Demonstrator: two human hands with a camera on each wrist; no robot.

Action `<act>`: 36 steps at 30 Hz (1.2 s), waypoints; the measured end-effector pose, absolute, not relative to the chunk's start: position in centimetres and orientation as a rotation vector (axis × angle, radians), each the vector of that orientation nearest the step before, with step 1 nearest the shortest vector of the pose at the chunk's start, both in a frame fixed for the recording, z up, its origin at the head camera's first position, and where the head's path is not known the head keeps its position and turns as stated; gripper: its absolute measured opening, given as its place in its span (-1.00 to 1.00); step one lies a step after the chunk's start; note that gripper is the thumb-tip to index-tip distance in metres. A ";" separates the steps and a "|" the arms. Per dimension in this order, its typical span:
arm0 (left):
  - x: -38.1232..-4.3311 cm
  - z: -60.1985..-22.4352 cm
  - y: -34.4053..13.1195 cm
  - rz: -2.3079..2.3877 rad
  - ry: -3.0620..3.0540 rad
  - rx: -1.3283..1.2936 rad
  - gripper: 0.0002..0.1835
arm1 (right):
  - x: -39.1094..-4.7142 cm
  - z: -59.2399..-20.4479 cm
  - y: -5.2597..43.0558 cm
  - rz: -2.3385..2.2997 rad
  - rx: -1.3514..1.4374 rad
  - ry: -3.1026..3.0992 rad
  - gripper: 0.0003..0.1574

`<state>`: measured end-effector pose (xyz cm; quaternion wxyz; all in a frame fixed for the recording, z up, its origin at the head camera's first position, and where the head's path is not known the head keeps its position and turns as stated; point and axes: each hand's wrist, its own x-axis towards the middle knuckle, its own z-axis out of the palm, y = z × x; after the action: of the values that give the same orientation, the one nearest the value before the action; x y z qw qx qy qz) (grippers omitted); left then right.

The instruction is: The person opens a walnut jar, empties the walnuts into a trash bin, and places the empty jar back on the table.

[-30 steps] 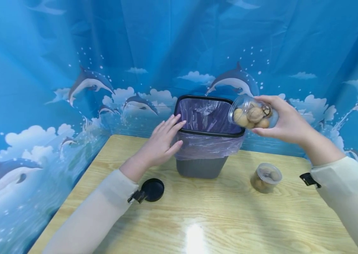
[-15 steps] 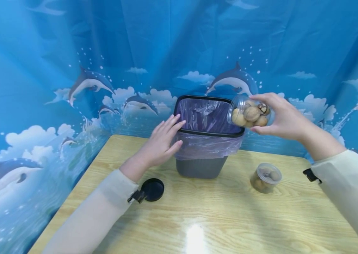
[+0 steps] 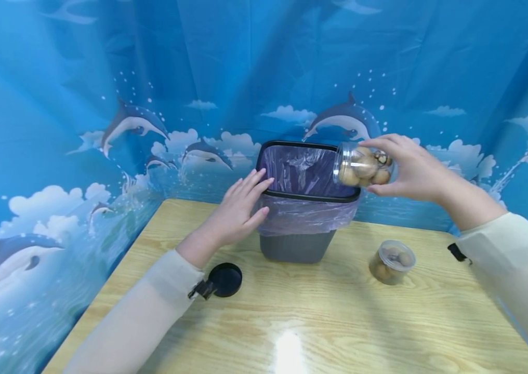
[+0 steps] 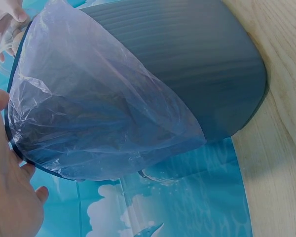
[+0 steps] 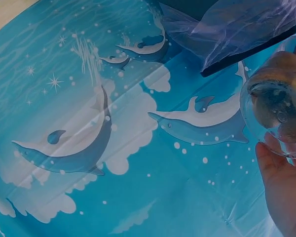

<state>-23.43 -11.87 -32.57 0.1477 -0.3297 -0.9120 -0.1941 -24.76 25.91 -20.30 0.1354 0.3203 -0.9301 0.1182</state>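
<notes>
My right hand (image 3: 416, 169) grips a clear plastic jar (image 3: 342, 163), thumb below and fingers above. The jar lies tipped on its side over the right end of the bin's rim, mouth facing left. Several round tan nuts that look like walnuts (image 3: 365, 167) sit inside it. The grey waste bin (image 3: 294, 246) stands upright, lined with a translucent purple bag (image 3: 308, 215) folded over its black rim. My left hand (image 3: 240, 210), fingers straight, rests at the bin's left rim. The left wrist view shows the left hand (image 4: 12, 192) beside the bag-covered rim (image 4: 9, 123).
A second clear tub (image 3: 392, 262) with similar nuts stands on the wooden table (image 3: 339, 322), right of the bin. A round black lid (image 3: 225, 279) lies near my left wrist. A blue dolphin-print curtain (image 3: 226, 67) hangs close behind the table.
My right hand has moved slightly left with the jar, bringing it a little further over the bin's rim and closer to level. The left hand has not moved.
</notes>
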 end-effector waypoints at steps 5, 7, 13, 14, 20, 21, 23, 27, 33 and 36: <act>-23.4 -32.6 -11.9 -0.562 -2.621 -0.949 -0.34 | -24.9 -20.0 25.6 0.288 0.943 -2.689 0.14; -23.4 -32.6 -11.9 -0.563 -2.623 -0.947 -0.34 | -25.0 -19.9 25.5 0.266 0.954 -2.683 0.13; -23.4 -32.7 -11.9 -0.562 -2.626 -0.946 -0.34 | -25.1 -19.5 25.4 0.204 1.006 -2.644 0.09; -23.4 -32.7 -11.9 -0.561 -2.624 -0.946 -0.34 | -25.2 -19.5 25.4 0.189 1.015 -2.638 0.08; -23.5 -32.7 -11.9 -0.558 -2.613 -0.947 -0.33 | -25.3 -19.2 25.4 0.116 1.052 -2.623 0.09; -23.5 -32.7 -11.9 -0.559 -2.612 -0.947 -0.33 | -25.3 -19.2 25.4 0.113 1.056 -2.624 0.09; -23.5 -32.8 -11.9 -0.561 -2.613 -0.947 -0.34 | -25.3 -19.1 25.4 0.109 1.063 -2.626 0.09; -23.4 -32.7 -11.8 -0.563 -2.621 -0.945 -0.34 | -25.3 -18.9 25.2 0.087 1.085 -2.619 0.08; -23.3 -32.5 -11.9 -0.577 -2.631 -0.941 -0.34 | -25.2 -18.2 24.6 0.043 1.085 -2.649 0.07; -23.3 -32.5 -11.9 -0.577 -2.630 -0.945 -0.34 | -25.2 -18.1 24.5 0.027 1.090 -2.650 0.06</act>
<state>-23.35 -11.89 -32.52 0.1432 -0.3278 -0.9121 -0.2001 -25.17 24.47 -18.06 0.1377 0.3767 -0.9160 0.0094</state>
